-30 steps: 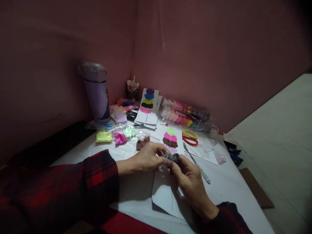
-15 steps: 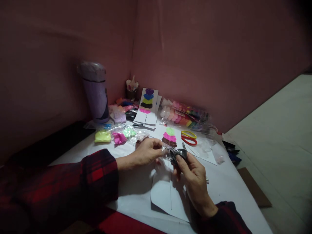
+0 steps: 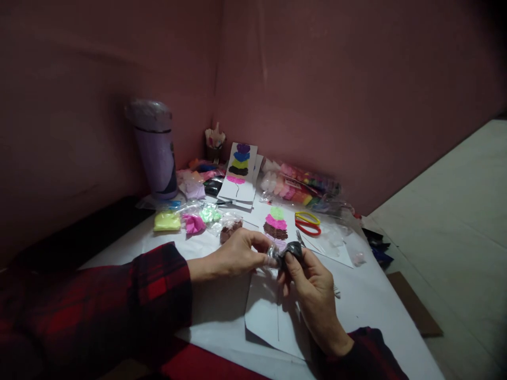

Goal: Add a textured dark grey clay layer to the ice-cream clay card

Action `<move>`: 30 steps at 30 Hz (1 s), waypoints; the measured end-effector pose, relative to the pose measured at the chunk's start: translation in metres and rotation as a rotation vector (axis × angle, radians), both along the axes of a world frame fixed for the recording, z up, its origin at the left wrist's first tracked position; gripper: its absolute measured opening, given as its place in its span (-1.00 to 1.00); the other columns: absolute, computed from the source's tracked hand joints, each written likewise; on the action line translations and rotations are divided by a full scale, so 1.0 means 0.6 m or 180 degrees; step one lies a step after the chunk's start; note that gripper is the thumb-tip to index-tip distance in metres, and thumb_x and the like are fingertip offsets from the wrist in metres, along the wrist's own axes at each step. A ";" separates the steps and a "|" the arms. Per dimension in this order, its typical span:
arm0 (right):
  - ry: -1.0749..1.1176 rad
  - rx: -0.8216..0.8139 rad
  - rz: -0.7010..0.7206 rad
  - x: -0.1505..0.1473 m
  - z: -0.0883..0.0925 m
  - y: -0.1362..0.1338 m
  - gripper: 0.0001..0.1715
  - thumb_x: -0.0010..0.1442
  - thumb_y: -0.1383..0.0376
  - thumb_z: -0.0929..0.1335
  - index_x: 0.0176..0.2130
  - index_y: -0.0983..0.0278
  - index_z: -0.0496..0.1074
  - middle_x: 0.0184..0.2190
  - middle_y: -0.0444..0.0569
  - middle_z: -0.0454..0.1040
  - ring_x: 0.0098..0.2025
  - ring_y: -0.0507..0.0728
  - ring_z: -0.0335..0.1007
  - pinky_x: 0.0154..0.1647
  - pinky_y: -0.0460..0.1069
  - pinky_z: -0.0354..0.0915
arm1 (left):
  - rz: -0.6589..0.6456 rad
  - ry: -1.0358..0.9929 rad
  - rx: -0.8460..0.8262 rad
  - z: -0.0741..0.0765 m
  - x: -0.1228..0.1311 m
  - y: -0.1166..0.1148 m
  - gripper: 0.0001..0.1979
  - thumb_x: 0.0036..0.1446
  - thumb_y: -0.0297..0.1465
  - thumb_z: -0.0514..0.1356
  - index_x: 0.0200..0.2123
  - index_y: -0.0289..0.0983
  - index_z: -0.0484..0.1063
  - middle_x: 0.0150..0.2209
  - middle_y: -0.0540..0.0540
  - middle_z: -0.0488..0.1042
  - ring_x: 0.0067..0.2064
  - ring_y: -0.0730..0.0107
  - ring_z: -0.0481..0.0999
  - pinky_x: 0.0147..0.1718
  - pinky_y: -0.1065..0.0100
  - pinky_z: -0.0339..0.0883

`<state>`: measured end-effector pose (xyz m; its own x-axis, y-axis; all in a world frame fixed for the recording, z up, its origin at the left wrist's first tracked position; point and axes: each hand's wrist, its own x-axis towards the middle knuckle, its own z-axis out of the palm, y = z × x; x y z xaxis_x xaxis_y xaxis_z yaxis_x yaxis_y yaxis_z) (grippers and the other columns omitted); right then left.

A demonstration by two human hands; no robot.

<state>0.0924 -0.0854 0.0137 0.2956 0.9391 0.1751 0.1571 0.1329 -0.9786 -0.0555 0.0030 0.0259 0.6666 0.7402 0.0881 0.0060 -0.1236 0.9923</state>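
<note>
My left hand (image 3: 237, 253) and my right hand (image 3: 312, 287) meet over the white table, both pinching a small clear plastic bag of black clay (image 3: 291, 251). The left fingers grip the bag's crumpled clear end; the right thumb and fingers press the dark lump. Below them lies a white sheet of paper (image 3: 269, 319). Just behind is a white card with a clay picture (image 3: 276, 226) in green, pink, brown and pale layers. A metal fork (image 3: 301, 240) lies partly hidden behind my right hand.
Bags of yellow (image 3: 167, 221), pink (image 3: 195, 224), green (image 3: 210, 214) and brown clay (image 3: 231, 230) sit at left. A purple tumbler (image 3: 155, 150), a second clay picture (image 3: 240, 170), a pack of coloured clay (image 3: 303, 187) and yellow and red loops (image 3: 308, 224) stand behind. The table edge drops off right.
Both hands kept working the bag of black clay; my right hand shifted slightly up and right, then the bag drew closer between the fingers.
</note>
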 end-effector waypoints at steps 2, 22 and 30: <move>0.0018 0.0065 -0.0010 -0.004 0.003 -0.002 -0.66 0.20 0.08 0.38 -0.45 0.23 0.29 -0.67 -0.20 0.38 -0.71 -0.02 0.20 -0.70 -0.10 0.15 | 0.0069 0.0071 0.0346 -0.001 0.001 -0.005 -0.91 -0.11 -0.46 0.29 -0.46 -0.36 0.50 -0.48 -0.03 0.46 -0.39 0.44 0.40 -0.36 0.41 0.28; 0.0192 -0.0107 -0.0094 0.007 0.000 0.007 -0.67 0.18 0.06 0.38 -0.39 0.23 0.28 -0.71 -0.20 0.39 -0.78 -0.04 0.17 -0.81 -0.16 0.13 | 0.0347 -0.0660 -0.0472 0.001 0.004 -0.001 -0.74 -0.10 -0.34 0.33 -0.36 -0.39 0.44 -0.43 -0.02 0.41 -0.46 0.51 0.38 -0.55 0.42 0.40; 0.0676 -0.0099 -0.0164 0.023 -0.019 0.020 -0.65 0.12 0.05 0.42 -0.33 0.25 0.30 -0.71 -0.21 0.40 -0.82 -0.06 0.12 -0.90 -0.18 0.11 | 0.0659 -0.1276 -0.0848 0.017 -0.002 0.003 -0.60 -0.14 -0.17 0.40 -0.43 -0.38 0.42 -0.53 -0.03 0.44 -0.55 0.52 0.39 -0.65 0.49 0.31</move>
<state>0.1064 -0.0736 0.0023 0.3704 0.9259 0.0748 -0.0473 0.0993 -0.9939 -0.0569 0.0051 0.0363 0.4564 0.8845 0.0970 -0.3831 0.0970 0.9186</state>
